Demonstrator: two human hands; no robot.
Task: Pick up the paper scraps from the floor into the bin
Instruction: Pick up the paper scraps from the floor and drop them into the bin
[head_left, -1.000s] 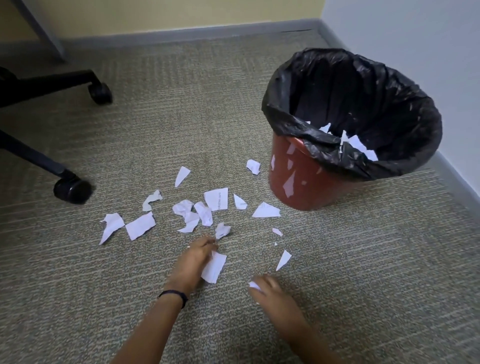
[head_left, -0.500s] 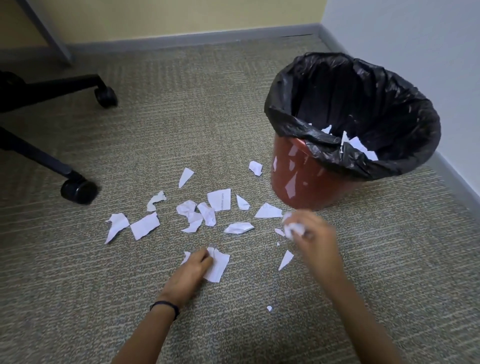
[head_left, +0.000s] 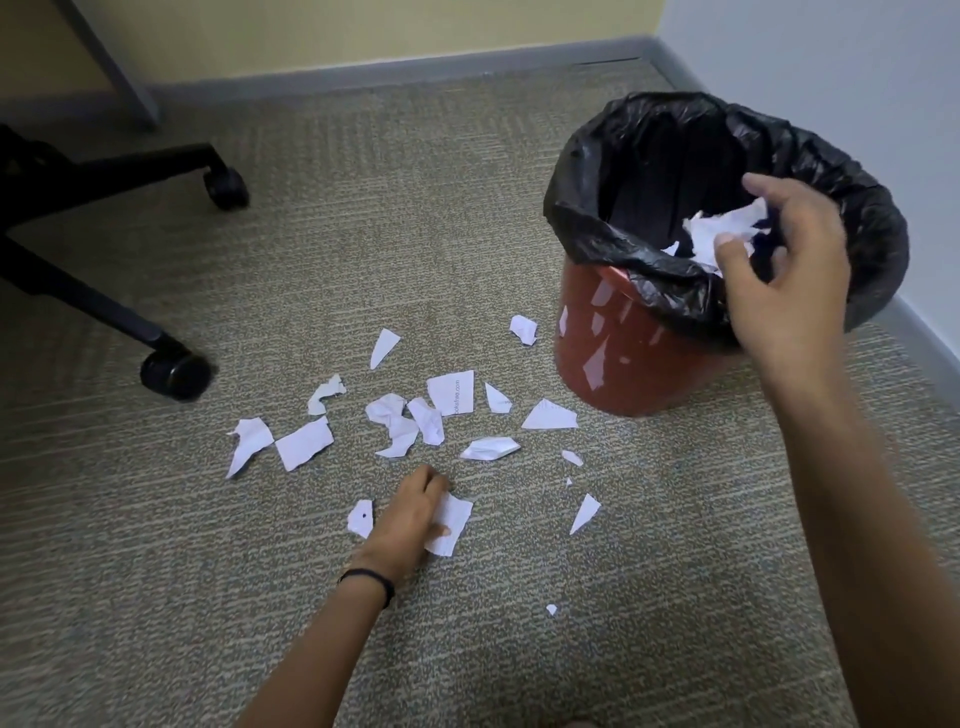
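Observation:
A red bin (head_left: 618, 364) lined with a black bag (head_left: 597, 218) stands on the carpet at the right. My right hand (head_left: 784, 280) hovers over the bin's near rim, its thumb and curled fingers loosely holding crumpled white paper scraps (head_left: 727, 231) above the opening. My left hand (head_left: 410, 514) is down on the carpet, with its fingers and thumb pinching a white scrap (head_left: 452, 522). Beside that hand lies another scrap with a dark dot (head_left: 360, 517). Several more white scraps (head_left: 451, 392) are scattered on the floor between my left hand and the bin.
An office chair base with black castors (head_left: 176, 371) (head_left: 226, 186) stands at the left. A grey desk leg (head_left: 111, 62) rises at the back left. Walls with grey skirting close the corner behind and to the right of the bin.
My right hand has risen from near the floor in front of the bin to above its opening, carrying scraps. My left hand has stayed on the same scrap.

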